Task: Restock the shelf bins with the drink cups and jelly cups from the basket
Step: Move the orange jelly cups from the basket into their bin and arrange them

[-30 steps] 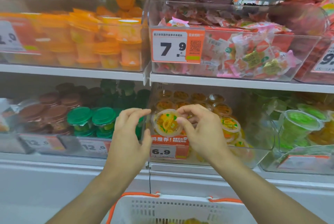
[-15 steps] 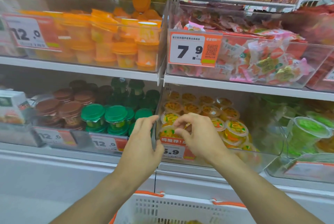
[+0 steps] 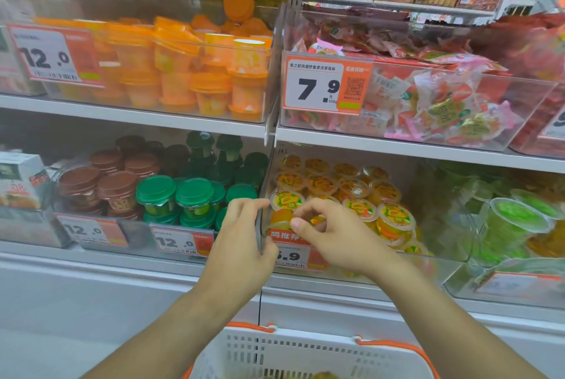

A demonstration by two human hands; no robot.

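A clear jelly bin (image 3: 434,259) on the lower shelf holds several orange jelly cups (image 3: 394,216) in rows. One orange jelly cup (image 3: 279,217) sits at the bin's front left corner, just above the front wall. My right hand (image 3: 333,236) pinches it between thumb and curled fingers. My left hand (image 3: 243,241) curls round the bin's front left corner edge, fingers left of the wall, thumb in front of the price tag. The white basket (image 3: 305,351) with orange handles hangs below my arms; its contents are mostly out of frame.
Left of the jelly bin stand green-lidded drink cups (image 3: 192,195) and brown-lidded cups (image 3: 116,186). Green jelly cups (image 3: 513,219) fill the bin to the right. The upper shelf carries orange cups (image 3: 211,72) and bagged sweets (image 3: 443,103). A carton (image 3: 21,179) sits far left.
The jelly cup, held up between both hands a second ago, has gone down into the bin's front left corner. My left hand shifted from the cup to the bin's corner edge.
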